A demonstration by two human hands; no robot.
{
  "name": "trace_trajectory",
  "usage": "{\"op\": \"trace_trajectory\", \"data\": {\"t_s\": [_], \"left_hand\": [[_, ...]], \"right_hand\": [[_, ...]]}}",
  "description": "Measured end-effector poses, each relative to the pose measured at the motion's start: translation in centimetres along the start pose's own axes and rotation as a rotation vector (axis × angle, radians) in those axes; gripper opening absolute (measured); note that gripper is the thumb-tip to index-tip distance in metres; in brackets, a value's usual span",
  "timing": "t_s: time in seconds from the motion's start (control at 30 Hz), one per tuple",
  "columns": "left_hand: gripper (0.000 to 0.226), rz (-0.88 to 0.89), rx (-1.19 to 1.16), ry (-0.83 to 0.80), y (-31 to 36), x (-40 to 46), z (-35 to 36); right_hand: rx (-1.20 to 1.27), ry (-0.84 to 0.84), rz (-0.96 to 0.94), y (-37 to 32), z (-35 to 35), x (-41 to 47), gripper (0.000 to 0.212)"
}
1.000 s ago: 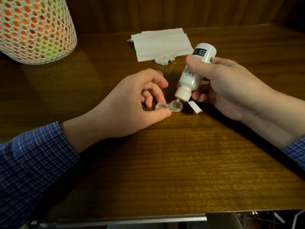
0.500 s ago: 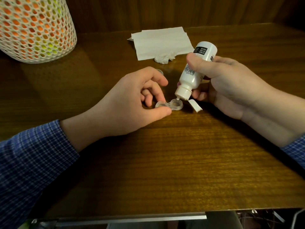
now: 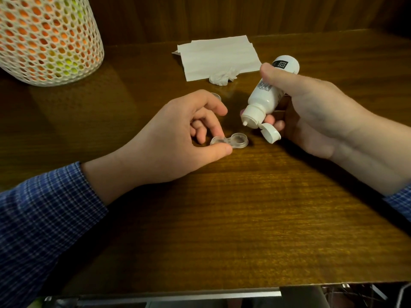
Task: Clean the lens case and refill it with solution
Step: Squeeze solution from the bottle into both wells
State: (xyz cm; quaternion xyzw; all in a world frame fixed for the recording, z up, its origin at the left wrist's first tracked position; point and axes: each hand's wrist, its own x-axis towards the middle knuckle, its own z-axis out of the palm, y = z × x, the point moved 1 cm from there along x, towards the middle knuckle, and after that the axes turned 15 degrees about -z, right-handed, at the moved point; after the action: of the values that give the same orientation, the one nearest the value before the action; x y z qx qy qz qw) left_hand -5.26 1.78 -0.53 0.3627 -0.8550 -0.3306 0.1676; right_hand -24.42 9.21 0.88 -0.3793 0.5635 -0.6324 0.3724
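A clear two-well lens case [image 3: 231, 142] lies on the wooden table [image 3: 233, 218], both wells uncovered. My left hand [image 3: 178, 138] pinches its left well between thumb and fingers. My right hand [image 3: 311, 116] grips a small white solution bottle [image 3: 269, 92], tilted nozzle-down to the left. The nozzle tip hangs a little above and right of the case's right well, apart from it. The bottle's flip cap [image 3: 270, 134] hangs open below the neck. A clear lid [image 3: 215, 96] peeks out behind my left fingers.
A flat white tissue [image 3: 218, 56] lies at the back with a crumpled wad [image 3: 222, 77] at its front edge. A white mesh container [image 3: 44, 38] of orange and green balls stands at the back left. The table's front edge runs along the bottom.
My right hand has lifted the bottle up and to the right, so the nozzle has left the case's right well. My left hand keeps its hold on the case.
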Motion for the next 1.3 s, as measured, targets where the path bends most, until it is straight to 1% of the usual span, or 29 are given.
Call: {"op": "trace_trajectory", "data": {"t_s": [0.1, 0.27, 0.5, 0.6, 0.8, 0.9, 1.03, 1.17, 1.3], "left_hand": [[0.054, 0.0, 0.0, -0.003, 0.0, 0.0, -0.02], [0.053, -0.001, 0.003, -0.012, 0.0, -0.08, 0.08], [0.054, -0.004, 0.004, -0.017, 0.06, -0.09, -0.03], [0.055, -0.004, 0.001, -0.012, 0.08, -0.12, -0.01], [0.053, -0.002, -0.002, -0.005, 0.0, -0.08, -0.02], [0.053, -0.004, -0.007, -0.009, -0.02, -0.05, -0.08], [0.054, -0.006, -0.015, -0.013, -0.02, -0.04, -0.11], [0.055, 0.003, -0.008, -0.008, -0.04, -0.05, 0.03], [0.058, -0.01, -0.032, -0.006, -0.17, -0.08, 0.01]], "right_hand": [[0.009, 0.005, 0.006, -0.05, -0.06, 0.03, 0.036], [-0.092, -0.059, -0.065, 0.1, 0.26, -0.3, 0.033], [-0.092, -0.085, -0.086, 0.05, 0.3, -0.56, 0.026], [-0.093, -0.075, -0.084, 0.05, 0.37, -0.6, 0.025], [-0.082, -0.042, -0.044, 0.05, 0.26, -0.36, 0.031], [-0.013, 0.014, 0.011, -0.01, 0.06, 0.03, 0.037], [0.067, 0.053, 0.05, -0.04, -0.31, 0.37, 0.037], [0.052, -0.009, 0.012, -0.01, -0.08, 0.08, 0.036], [0.024, -0.098, -0.097, -0.01, 0.64, -0.54, 0.031]]}}
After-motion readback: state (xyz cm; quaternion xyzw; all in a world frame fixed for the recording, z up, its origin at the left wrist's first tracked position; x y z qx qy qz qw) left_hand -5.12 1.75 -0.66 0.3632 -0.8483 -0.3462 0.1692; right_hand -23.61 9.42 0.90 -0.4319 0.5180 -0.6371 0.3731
